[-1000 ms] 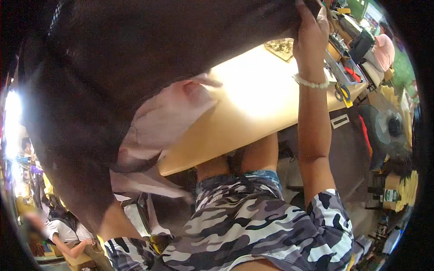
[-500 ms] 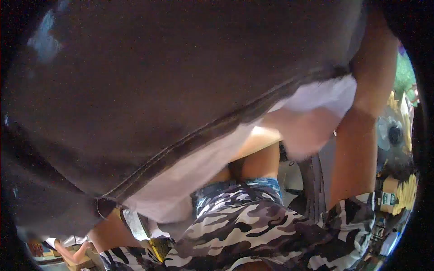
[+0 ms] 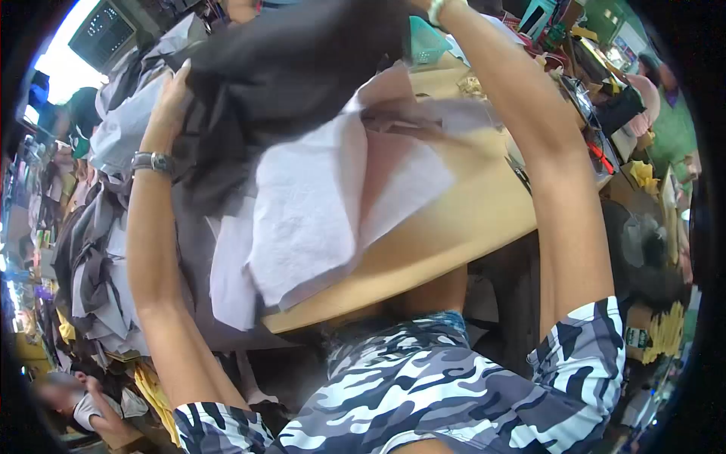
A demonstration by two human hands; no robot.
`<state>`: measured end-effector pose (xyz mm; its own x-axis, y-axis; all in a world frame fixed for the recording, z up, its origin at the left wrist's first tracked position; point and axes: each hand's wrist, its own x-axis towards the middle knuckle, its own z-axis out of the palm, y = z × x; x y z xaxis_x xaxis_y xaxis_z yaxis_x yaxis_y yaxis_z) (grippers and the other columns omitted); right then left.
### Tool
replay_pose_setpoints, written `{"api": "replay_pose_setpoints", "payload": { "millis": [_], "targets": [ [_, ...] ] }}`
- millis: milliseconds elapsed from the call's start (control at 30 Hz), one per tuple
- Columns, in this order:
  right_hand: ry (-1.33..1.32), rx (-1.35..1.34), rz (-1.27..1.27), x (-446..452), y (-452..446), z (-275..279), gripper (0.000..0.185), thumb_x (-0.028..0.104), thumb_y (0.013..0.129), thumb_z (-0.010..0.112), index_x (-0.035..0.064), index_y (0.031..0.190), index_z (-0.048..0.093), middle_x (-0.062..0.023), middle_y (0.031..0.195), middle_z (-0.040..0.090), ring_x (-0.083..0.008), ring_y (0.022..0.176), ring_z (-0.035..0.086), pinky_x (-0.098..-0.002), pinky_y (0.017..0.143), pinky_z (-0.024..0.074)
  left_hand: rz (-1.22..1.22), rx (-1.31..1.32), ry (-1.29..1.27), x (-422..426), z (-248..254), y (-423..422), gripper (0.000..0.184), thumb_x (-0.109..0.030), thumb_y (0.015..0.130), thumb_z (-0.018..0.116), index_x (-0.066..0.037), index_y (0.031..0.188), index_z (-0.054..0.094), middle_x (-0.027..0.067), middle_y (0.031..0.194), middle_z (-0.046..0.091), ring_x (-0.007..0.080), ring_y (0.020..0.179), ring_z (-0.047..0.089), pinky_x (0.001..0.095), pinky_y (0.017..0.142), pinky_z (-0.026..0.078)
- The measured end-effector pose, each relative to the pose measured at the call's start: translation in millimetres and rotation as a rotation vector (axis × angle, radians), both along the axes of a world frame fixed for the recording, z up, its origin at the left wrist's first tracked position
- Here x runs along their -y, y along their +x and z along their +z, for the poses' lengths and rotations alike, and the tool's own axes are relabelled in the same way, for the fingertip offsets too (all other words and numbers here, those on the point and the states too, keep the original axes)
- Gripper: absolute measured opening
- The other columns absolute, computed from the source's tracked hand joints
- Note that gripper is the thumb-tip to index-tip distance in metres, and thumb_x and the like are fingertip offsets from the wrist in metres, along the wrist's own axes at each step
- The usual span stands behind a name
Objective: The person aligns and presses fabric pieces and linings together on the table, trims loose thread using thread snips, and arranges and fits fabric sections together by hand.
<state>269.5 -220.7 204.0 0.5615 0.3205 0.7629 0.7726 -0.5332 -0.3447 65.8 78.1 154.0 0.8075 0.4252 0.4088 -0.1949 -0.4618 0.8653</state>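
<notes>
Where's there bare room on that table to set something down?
The tan tabletop looks bare along its near edge, between white cloth and the right arm. Crowded: the left side, heaped with grey cloth, and the far side, around the turquoise basket.

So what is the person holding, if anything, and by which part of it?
A dark cloth: the left hand grips it at its left edge. The right hand is mostly out of the picture, so its hold cannot be told.
</notes>
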Motion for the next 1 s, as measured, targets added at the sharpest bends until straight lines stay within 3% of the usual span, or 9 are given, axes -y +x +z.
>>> {"api": "replay_pose_setpoints", "payload": {
  "millis": [100, 167, 233, 333, 567, 667, 833, 933, 1000],
  "targets": [
    [-0.183, -0.138, 0.263, 23, -94, -18, 0.073, 0.019, 0.082, 0.058, -0.0077, 0.139, 0.02, -0.0329, 0.111, 0.054, -0.0467, 0.104, 0.053, -0.0445, 0.091, 0.0433, -0.128, 0.088, 0.089, 47, -4, -38, 0.05, -0.022, 0.091, 0.053, 0.004, 0.131, 0.04, 0.0142, 0.134, 0.044, 0.0234, 0.125, 0.04, 0.0309, 0.103, 0.032],
    [-0.267, 0.177, 0.31, 36, -101, -69, 0.068, 0.016, 0.083, 0.057, -0.0084, 0.137, 0.023, -0.0239, 0.097, 0.061, -0.0362, 0.086, 0.062, -0.0377, 0.078, 0.0497, -0.311, -0.177, 0.201, 96, 9, -88, 0.057, -0.023, 0.09, 0.056, 0.006, 0.135, 0.036, 0.0159, 0.14, 0.039, 0.0233, 0.129, 0.037, 0.0307, 0.107, 0.028],
    [-0.285, -0.204, 0.261, 54, -118, -110, 0.067, 0.007, 0.084, 0.05, 0.0042, 0.144, 0.021, -0.0192, 0.129, 0.049, -0.0326, 0.119, 0.048, -0.0387, 0.101, 0.0362, -0.382, -0.313, 0.795, 96, -31, -124, 0.089, -0.035, 0.074, 0.075, 0.008, 0.137, 0.028, 0.0268, 0.138, 0.035, 0.0346, 0.131, 0.035, 0.0401, 0.109, 0.026],
    [-0.235, 0.03, 0.161, 89, -115, -142, 0.079, 0.006, 0.073, 0.048, 0.0071, 0.145, 0.017, -0.0239, 0.126, 0.048, -0.0382, 0.119, 0.044, -0.0433, 0.102, 0.0329, -0.114, -0.237, 0.794, 157, -89, -148, 0.099, -0.037, 0.068, 0.078, 0.01, 0.137, 0.024, 0.0296, 0.133, 0.04, 0.0398, 0.126, 0.04, 0.0426, 0.103, 0.033],
    [-0.69, -0.469, -0.18, 109, -65, -181, 0.09, 0.007, 0.075, 0.058, 0.0118, 0.148, 0.005, -0.0233, 0.124, 0.051, -0.0392, 0.115, 0.049, -0.0508, 0.104, 0.0276, -0.242, -0.139, -0.103, 160, -79, -102, 0.033, 0.002, 0.079, 0.056, 0.007, 0.111, 0.059, 0.0128, 0.099, 0.066, 0.0184, 0.092, 0.061, 0.0284, 0.081, 0.047],
    [-0.521, -0.173, -0.072, 118, -49, -170, 0.076, 0.014, 0.079, 0.059, 0.0091, 0.145, 0.02, -0.0227, 0.105, 0.06, -0.0394, 0.093, 0.058, -0.0479, 0.085, 0.0422, -0.246, 0.075, -0.225, 134, -59, -85, 0.027, 0.012, 0.081, 0.045, 0.005, 0.097, 0.066, 0.0061, 0.09, 0.068, 0.0127, 0.085, 0.061, 0.0256, 0.08, 0.047],
    [-0.268, 0.179, 0.065, 128, -132, -82, 0.068, 0.007, 0.08, 0.065, 0.0078, 0.14, 0.033, -0.0118, 0.085, 0.062, -0.0319, 0.068, 0.059, -0.0391, 0.059, 0.046, 0.006, 0.245, 0.207, 95, -21, -94, 0.022, 0.0, 0.087, 0.055, 0.002, 0.107, 0.064, 0.0074, 0.102, 0.066, 0.014, 0.093, 0.06, 0.0276, 0.085, 0.046],
    [-0.483, 0.386, 0.086, 158, -191, -89, 0.057, 0.01, 0.084, 0.058, 0.0088, 0.137, 0.038, -0.0114, 0.104, 0.064, -0.0303, 0.076, 0.064, -0.0361, 0.062, 0.0483, 0.016, 0.01, 0.052, 98, -7, -135, 0.04, -0.01, 0.087, 0.056, 0.005, 0.124, 0.051, 0.0132, 0.086, 0.067, 0.024, 0.077, 0.063, 0.0368, 0.075, 0.049],
    [-0.462, 0.362, 0.158, 178, -233, -119, 0.056, 0.003, 0.079, 0.058, 0.0055, 0.133, 0.043, -0.0085, 0.103, 0.066, -0.0222, 0.068, 0.061, -0.0327, 0.061, 0.047, -0.169, -0.009, 0.429, 94, -16, -170, 0.019, -0.02, 0.077, 0.065, -0.003, 0.087, 0.061, 0.0115, 0.092, 0.063, 0.026, 0.089, 0.061, 0.0341, 0.08, 0.047]
  ]
}}
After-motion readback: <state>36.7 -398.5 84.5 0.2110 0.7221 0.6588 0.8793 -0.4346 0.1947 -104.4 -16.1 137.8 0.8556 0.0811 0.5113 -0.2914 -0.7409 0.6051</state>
